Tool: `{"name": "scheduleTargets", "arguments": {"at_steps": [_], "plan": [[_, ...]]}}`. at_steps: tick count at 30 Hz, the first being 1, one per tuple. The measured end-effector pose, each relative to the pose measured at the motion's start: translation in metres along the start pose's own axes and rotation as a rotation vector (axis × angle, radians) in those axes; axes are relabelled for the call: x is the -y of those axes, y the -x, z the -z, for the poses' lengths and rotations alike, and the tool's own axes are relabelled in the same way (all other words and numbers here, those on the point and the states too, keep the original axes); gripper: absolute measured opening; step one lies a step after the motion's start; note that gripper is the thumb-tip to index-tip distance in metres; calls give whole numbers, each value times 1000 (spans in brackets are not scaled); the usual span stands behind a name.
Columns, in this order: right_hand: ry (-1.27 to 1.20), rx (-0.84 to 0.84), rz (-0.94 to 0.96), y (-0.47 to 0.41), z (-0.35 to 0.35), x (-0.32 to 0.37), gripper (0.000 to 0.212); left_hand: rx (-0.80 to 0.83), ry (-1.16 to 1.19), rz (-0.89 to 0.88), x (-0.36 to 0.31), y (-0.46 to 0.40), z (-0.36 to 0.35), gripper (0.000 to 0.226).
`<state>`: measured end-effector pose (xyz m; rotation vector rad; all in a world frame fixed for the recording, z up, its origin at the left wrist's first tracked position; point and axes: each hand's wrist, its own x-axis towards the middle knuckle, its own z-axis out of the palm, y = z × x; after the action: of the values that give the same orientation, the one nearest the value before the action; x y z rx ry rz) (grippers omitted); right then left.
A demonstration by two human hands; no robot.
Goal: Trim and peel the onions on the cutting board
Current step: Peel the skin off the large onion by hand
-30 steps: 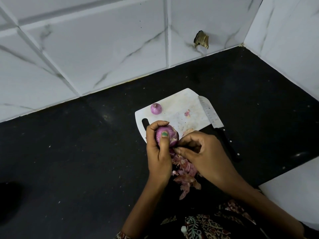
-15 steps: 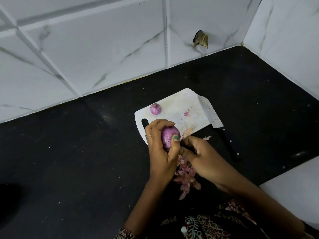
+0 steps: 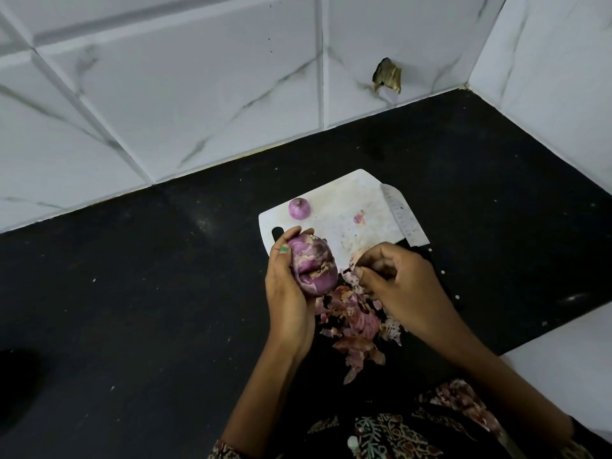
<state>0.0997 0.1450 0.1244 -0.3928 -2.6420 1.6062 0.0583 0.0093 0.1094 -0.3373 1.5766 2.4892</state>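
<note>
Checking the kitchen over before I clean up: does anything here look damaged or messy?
Yes. The wall tile has a jagged broken hole just above the counter. Loose onion skins lie heaped on the counter in front of the cutting board, under the hands, not on the board.

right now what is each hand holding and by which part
The left hand grips the half-peeled red onion round its side, thumb near the top. The right hand pinches a scrap of onion skin between its fingertips.
</note>
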Motion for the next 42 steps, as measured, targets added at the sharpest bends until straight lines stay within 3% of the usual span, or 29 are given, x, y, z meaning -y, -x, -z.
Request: {"name": "scheduleTargets", "arguments": {"at_steps": [5,9,11,13,15,18,21,23,27,33,37,42], "plan": [[185,110,87,-2,-4,-5,15,32,67,39,-1,2,-2,31],[-94,135,41,1,-2,7,10,80,157,74,0,1,0,33],[-244,185,14,4,-3,13,23,121,207,68,1,3,1,32],[-234,177,63,6,-6,14,29,165,216,25,1,4,2,37],[-199,144,121,8,-8,12,35,199,159,2,-2,5,3,41],[-256,110,159,7,-5,8,40,196,-33,135,-10,4,1,59],[-249,79,235,6,-3,11,30,197,-174,180,-9,4,1,60],[-140,42,307,6,-4,14,25,171,-209,173,-7,6,-1,56],[171,18,441,4,-5,18,34,182,-226,206,-7,12,-8,54],[149,53,457,0,2,19,31,167,-394,239,-13,12,-7,60],[107,4,433,-3,5,16,13,179,-448,267,-13,11,-5,61],[215,94,405,-1,1,12,39,179,-501,307,-13,8,-5,62]]}}
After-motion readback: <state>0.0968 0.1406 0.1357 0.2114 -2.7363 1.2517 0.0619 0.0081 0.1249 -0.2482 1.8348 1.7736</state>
